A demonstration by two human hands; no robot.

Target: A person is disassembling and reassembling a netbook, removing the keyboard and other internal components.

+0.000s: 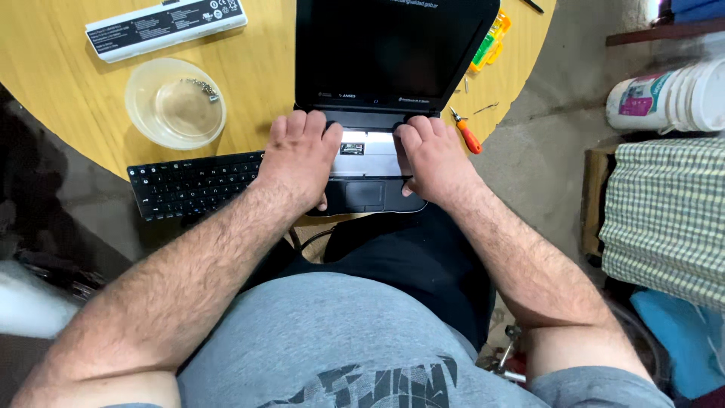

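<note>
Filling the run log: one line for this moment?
left hand: on laptop base | right hand: same | keyboard: detached, left | bowl: screws

Matt black plastic laptop [393, 53], glossy dark screen; smooth yellow wood-grain table [68, 91]; translucent plastic bowl [175, 103].

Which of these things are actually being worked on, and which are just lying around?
In hand: laptop, pressed by left hand and right hand.

Lying about: loose keyboard, battery pack, bowl holding small metal bits, orange screwdriver.
</note>
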